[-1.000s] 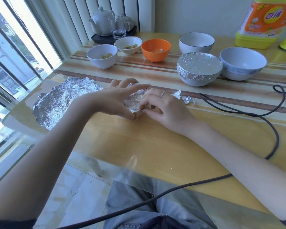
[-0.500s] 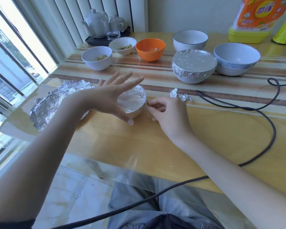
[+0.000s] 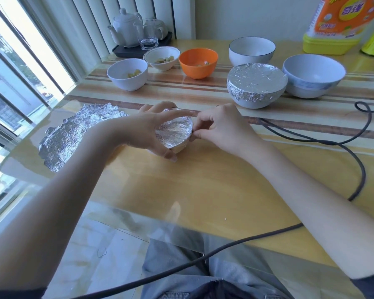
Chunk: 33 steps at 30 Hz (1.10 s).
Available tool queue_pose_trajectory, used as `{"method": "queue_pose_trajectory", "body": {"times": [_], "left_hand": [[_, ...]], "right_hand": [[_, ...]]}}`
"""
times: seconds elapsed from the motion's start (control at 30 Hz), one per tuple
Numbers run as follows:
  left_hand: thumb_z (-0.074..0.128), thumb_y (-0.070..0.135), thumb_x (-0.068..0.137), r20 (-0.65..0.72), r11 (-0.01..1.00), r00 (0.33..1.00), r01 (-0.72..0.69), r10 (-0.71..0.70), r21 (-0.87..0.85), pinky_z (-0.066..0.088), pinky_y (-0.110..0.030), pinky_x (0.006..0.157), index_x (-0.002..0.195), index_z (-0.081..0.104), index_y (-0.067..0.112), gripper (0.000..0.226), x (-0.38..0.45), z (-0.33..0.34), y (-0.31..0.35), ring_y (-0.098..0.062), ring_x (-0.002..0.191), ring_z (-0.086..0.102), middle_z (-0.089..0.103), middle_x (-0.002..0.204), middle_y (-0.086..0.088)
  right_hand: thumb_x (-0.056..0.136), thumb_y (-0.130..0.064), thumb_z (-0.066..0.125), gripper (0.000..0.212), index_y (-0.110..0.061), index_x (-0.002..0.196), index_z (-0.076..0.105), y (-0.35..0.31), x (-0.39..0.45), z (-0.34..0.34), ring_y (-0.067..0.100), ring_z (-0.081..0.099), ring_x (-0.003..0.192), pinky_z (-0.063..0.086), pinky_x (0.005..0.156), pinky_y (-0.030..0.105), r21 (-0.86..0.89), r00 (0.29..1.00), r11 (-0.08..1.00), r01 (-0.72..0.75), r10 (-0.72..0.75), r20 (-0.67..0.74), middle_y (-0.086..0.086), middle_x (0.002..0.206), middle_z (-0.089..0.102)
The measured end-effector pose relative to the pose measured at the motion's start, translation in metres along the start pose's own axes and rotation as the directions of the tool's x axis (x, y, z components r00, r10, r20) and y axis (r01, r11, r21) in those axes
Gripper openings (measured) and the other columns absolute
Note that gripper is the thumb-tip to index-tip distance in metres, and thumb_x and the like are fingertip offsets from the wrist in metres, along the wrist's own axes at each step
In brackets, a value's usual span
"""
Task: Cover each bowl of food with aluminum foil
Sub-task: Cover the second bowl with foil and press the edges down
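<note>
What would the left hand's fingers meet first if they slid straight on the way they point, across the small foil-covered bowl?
Most likely the right hand, which pinches the foil at the far rim of the small bowl. The left hand lies across that bowl with fingers pointing right, almost touching the other hand, though depth is unclear.

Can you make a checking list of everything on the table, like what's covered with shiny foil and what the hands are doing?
Surface: yellow wooden table under a clear sheet, striped toward the back.
Job's things: small foil-covered bowl between the hands; large foil-covered bowl; loose foil sheet at left; five uncovered bowls, among them the orange bowl; three of them show food.
Clutter: tea tray; yellow bottle.
Hands: left hand cups the small bowl; right hand pinches the foil at its rim.
Cables: black cable loops across the table's right side.
Surroundings: window and vertical blinds at left.
</note>
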<state>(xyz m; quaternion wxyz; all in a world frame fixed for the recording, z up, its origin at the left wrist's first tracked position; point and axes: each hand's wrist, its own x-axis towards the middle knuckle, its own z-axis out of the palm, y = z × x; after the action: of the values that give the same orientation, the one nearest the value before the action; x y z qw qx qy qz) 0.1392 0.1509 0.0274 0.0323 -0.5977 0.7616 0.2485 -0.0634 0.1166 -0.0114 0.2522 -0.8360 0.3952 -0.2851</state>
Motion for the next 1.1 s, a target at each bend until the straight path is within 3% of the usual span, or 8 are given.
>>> {"method": "queue_pose_trajectory", "body": {"times": [0.13, 0.3, 0.4, 0.5, 0.7, 0.83, 0.97, 1.1], "left_hand": [[0.067, 0.076, 0.032, -0.004, 1.0, 1.0, 0.004, -0.004, -0.02, 0.02, -0.044, 0.111, 0.116, 0.009, 0.086, 0.102, -0.001, 0.0, 0.0, -0.006, 0.136, 0.01, 0.013, 0.126, 0.037], [0.069, 0.079, 0.029, -0.005, 0.999, 1.0, 0.016, -0.016, -0.031, 0.021, -0.046, 0.113, 0.122, 0.012, 0.082, 0.109, 0.0, 0.0, -0.002, -0.009, 0.14, 0.009, 0.013, 0.129, 0.036], [0.068, 0.079, 0.031, -0.008, 1.0, 1.0, 0.019, -0.02, -0.024, 0.021, -0.045, 0.113, 0.12, 0.01, 0.084, 0.106, 0.0, 0.0, -0.001, -0.011, 0.14, 0.011, 0.013, 0.13, 0.034], [0.067, 0.077, 0.032, -0.004, 1.0, 1.0, 0.019, -0.019, -0.013, 0.022, -0.044, 0.111, 0.121, 0.011, 0.082, 0.106, 0.0, 0.0, -0.001, -0.011, 0.138, 0.012, 0.014, 0.13, 0.034], [0.068, 0.076, 0.034, 0.01, 0.999, 1.0, 0.029, -0.03, 0.017, 0.017, -0.053, 0.117, 0.128, 0.005, 0.08, 0.113, 0.0, -0.001, -0.003, -0.015, 0.145, 0.006, 0.01, 0.142, 0.036], [0.065, 0.085, 0.028, 0.028, 0.992, 0.997, 0.063, -0.067, 0.111, -0.012, -0.066, 0.112, 0.127, -0.027, 0.072, 0.136, -0.001, -0.001, -0.002, -0.016, 0.148, -0.018, -0.026, 0.141, 0.043], [0.064, 0.091, 0.024, -0.011, 0.994, 0.999, 0.039, -0.038, 0.103, -0.014, -0.066, 0.111, 0.131, -0.03, 0.066, 0.144, -0.011, -0.007, -0.009, -0.014, 0.14, -0.035, -0.039, 0.143, 0.033], [0.055, 0.085, 0.06, -0.485, 0.919, 0.87, -0.113, -0.092, -0.377, -0.001, -0.045, 0.12, 0.151, 0.001, 0.048, 0.113, -0.027, 0.016, -0.009, -0.004, 0.147, -0.012, -0.007, 0.161, 0.018]], "right_hand": [[0.081, -0.012, 0.072, 0.004, -0.013, 0.079, 0.069, 0.002, -0.015, 0.002, 0.011, 0.054, 0.061, 0.048, 0.066, 0.027, -0.025, 0.997, 0.998, -0.064, 0.063, -0.042, -0.007, 0.066, 0.06], [0.092, 0.006, 0.049, 0.037, -0.015, 0.115, 0.068, -0.009, -0.071, 0.024, 0.005, 0.068, 0.087, 0.06, 0.073, 0.031, 0.417, 0.902, 0.844, -0.336, 0.415, -0.114, 0.004, 0.109, 0.07], [0.09, 0.01, 0.037, 0.063, -0.021, 0.145, 0.038, -0.03, -0.076, 0.04, -0.008, 0.05, 0.109, 0.045, 0.101, 0.022, 0.465, 0.931, 0.819, -0.338, 0.364, 0.036, -0.004, 0.141, 0.048], [0.084, 0.015, 0.03, 0.076, -0.021, 0.15, 0.026, -0.047, -0.068, 0.044, -0.002, 0.036, 0.132, 0.034, 0.096, 0.004, 0.511, 0.91, 0.758, -0.407, 0.384, 0.156, -0.01, 0.151, 0.032], [0.084, 0.024, 0.025, 0.061, 0.003, 0.14, 0.04, -0.037, -0.059, 0.018, 0.023, 0.035, 0.139, 0.038, 0.106, 0.03, 0.922, 0.758, -0.093, -0.376, 0.541, 0.364, 0.018, 0.148, 0.039], [0.085, 0.025, 0.023, 0.063, 0.002, 0.142, 0.037, -0.029, -0.057, 0.012, 0.024, 0.034, 0.14, 0.035, 0.11, 0.032, 0.929, 0.759, -0.08, -0.361, 0.554, 0.343, 0.016, 0.15, 0.037], [0.083, 0.026, 0.021, 0.066, 0.001, 0.143, 0.036, -0.019, -0.051, 0.008, 0.023, 0.035, 0.139, 0.035, 0.108, 0.031, 0.919, 0.761, 0.01, -0.393, 0.566, 0.319, 0.015, 0.15, 0.037], [0.099, -0.005, 0.038, 0.038, -0.005, 0.136, 0.044, -0.017, -0.027, 0.007, 0.018, 0.033, 0.14, 0.028, 0.111, 0.031, 0.913, 0.77, 0.062, -0.404, 0.561, 0.303, 0.01, 0.148, 0.042]]}}
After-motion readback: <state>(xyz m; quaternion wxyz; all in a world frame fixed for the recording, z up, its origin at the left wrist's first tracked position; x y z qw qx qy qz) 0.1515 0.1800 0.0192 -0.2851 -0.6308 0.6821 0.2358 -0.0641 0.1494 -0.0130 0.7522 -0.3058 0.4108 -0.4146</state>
